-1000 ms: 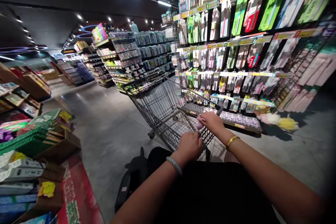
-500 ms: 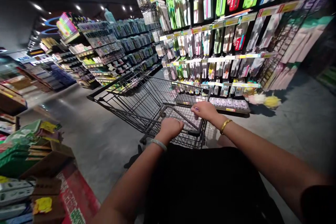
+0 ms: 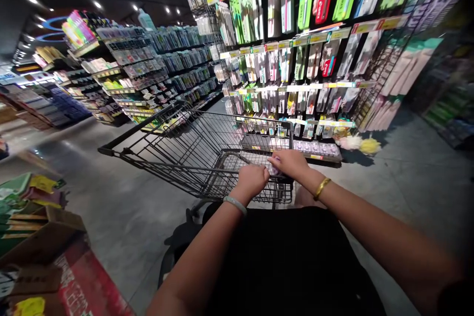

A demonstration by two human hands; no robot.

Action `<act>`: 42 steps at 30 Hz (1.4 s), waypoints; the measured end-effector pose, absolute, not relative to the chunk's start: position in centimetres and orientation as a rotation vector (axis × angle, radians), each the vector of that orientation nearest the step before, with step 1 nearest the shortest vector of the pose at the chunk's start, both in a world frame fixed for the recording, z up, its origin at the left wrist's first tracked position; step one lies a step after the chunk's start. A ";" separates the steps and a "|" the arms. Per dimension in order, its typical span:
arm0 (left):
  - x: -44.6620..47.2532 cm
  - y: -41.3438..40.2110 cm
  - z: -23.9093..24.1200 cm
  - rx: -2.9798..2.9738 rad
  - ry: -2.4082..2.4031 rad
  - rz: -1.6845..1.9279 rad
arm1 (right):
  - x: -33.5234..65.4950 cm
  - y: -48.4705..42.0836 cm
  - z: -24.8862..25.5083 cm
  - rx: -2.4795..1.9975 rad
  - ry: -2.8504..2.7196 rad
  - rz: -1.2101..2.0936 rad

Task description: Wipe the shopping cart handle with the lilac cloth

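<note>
A black wire shopping cart (image 3: 174, 158) stands before me, slanted toward the left, with a mesh bottom and no goods visible in it. My left hand (image 3: 254, 180), with a pale bangle at the wrist, is closed around the cart's near rail. Just to its right, my right hand (image 3: 292, 164) is closed on the cart near its right corner; a gold bracelet (image 3: 322, 188) sits on that wrist. The fingers of both hands curl away from me, so their undersides are hidden.
A rack of hanging packaged goods (image 3: 292, 59) rises beyond the cart, with yellow and white bath puffs (image 3: 369, 146) low at its right. More stocked shelves (image 3: 129, 64) stand back left. A cardboard box (image 3: 48, 237) of goods lies near left. Grey concrete floor (image 3: 122, 227) runs between.
The rack, shelves and near-left boxes have shifted leftward in view. The cart's far left end has swung left and slightly nearer. Both hands keep their grip, my left now closer to my right.
</note>
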State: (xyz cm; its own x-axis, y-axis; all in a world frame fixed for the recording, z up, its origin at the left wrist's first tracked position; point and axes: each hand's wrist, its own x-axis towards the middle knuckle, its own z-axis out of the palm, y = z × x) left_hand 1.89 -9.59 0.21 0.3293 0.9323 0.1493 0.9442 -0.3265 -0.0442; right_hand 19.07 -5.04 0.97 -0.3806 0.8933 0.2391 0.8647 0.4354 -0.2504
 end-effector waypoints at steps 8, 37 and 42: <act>-2.1 -9.3 1.6 -2.402 -1.703 -0.302 | 21.0 -8.7 0.3 -1.520 -2.189 -0.078; 0.1 -10.2 1.7 -2.691 -1.789 -0.443 | 15.6 -4.6 -0.2 -1.095 -1.228 1.575; 4.0 -7.4 2.3 -3.067 -1.588 -0.587 | 18.9 -5.5 1.2 -1.180 -1.362 1.390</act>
